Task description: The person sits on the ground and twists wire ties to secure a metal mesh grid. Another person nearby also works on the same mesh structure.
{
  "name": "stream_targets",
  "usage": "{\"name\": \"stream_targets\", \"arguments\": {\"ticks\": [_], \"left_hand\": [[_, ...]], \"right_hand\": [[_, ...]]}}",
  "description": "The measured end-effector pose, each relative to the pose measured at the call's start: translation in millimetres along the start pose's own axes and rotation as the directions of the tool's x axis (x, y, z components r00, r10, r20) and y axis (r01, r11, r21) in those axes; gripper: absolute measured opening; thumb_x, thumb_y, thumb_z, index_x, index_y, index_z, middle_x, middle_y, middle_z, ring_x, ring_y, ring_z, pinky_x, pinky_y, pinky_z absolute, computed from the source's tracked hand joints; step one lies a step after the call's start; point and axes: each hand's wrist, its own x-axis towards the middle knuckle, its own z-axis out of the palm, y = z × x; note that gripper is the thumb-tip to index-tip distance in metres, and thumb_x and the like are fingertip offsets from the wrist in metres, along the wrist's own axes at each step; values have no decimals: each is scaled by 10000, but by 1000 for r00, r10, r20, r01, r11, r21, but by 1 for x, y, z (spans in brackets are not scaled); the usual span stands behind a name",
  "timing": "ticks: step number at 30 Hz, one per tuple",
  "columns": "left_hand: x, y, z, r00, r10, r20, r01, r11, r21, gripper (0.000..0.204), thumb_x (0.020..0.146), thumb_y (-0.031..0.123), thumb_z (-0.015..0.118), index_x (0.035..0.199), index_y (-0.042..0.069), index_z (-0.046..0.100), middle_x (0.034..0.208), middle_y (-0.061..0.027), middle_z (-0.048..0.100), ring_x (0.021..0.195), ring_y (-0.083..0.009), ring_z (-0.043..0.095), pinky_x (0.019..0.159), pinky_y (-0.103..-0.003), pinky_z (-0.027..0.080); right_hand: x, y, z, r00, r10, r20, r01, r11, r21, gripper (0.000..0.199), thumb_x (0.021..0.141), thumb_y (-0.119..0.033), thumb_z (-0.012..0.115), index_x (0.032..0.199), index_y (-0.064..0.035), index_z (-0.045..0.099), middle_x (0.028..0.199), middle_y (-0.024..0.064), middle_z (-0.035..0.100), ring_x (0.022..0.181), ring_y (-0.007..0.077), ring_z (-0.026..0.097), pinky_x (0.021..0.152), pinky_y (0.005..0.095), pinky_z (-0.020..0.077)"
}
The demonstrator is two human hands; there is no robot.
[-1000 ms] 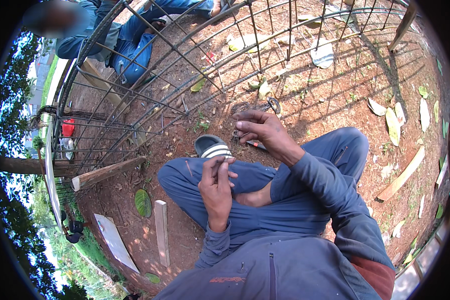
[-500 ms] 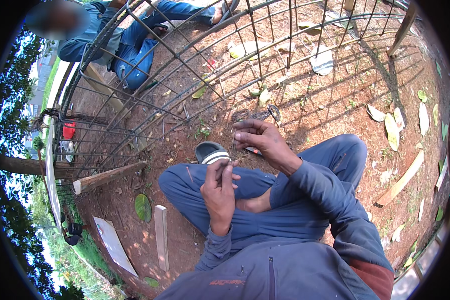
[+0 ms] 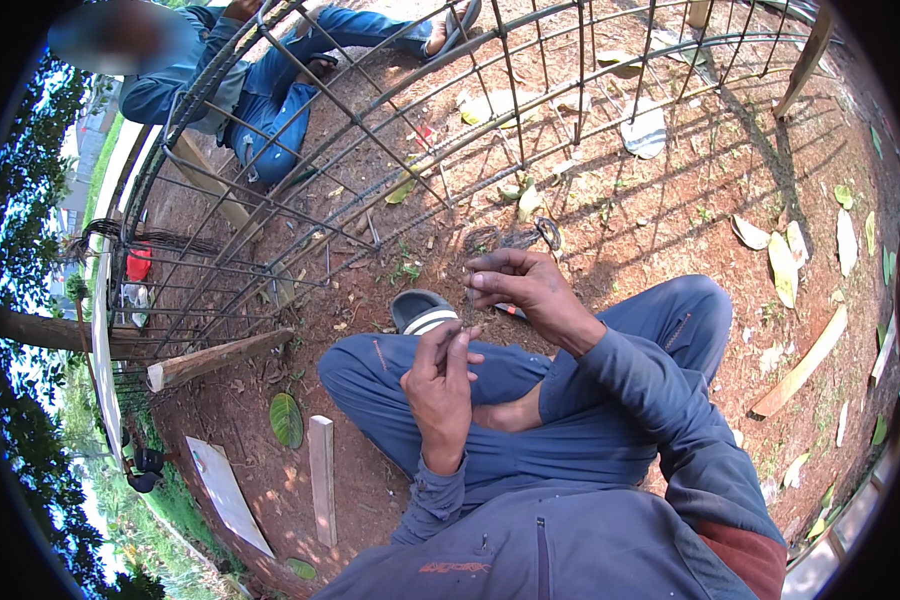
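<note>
The left hand [image 3: 438, 385] was raised over the crossed legs, fingers curled together, pinching what appeared to be a thin wire [image 3: 467, 333]; it was too fine to confirm. The right hand [image 3: 526, 290] sat just ahead, fingers bent and closed on the same strand. A sandal [image 3: 422, 310] lay beside them, the rebar cage [image 3: 370, 170] beyond.

One rebar cage [image 3: 390, 150], one sandal [image 3: 422, 310], two wooden planks [image 3: 321, 478], two hands [image 3: 438, 385].
</note>
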Motion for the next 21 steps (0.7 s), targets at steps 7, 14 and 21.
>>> {"name": "stream_targets", "arguments": {"ticks": [7, 14, 21], "left_hand": [[0, 4, 2, 1000, 1, -10, -1, 1000, -7, 196, 1038, 100, 579, 1181, -21, 638, 1025, -139, 769, 757, -137, 735, 579, -223, 533], [3, 7, 6, 999, -20, -43, 19, 999, -29, 158, 1027, 106, 604, 1110, -20, 652, 993, -124, 775, 733, -142, 741, 551, -244, 542], [8, 2, 1, 983, -140, 117, 163, 963, -216, 227, 1058, 138, 552, 1194, -36, 605, 1004, -192, 746, 680, -159, 713, 536, -232, 542]], "right_hand": [[0, 3, -1, 1000, -6, 18, 6, 1000, -1, 386, 927, -122, 753, 1215, 113, 650, 1144, 197, 710, 985, 225, 726, 873, 327, 616], [-1, 2, 0, 999, -3, 36, 3, 1000, 3, 392, 919, -123, 763, 1208, 116, 649, 1127, 188, 709, 989, 216, 721, 878, 329, 612], [-2, 1, 0, 1000, 6, 17, -6, 1000, 10, 331, 929, -108, 752, 1187, 72, 649, 1070, 128, 711, 945, 186, 713, 862, 307, 590]]}}
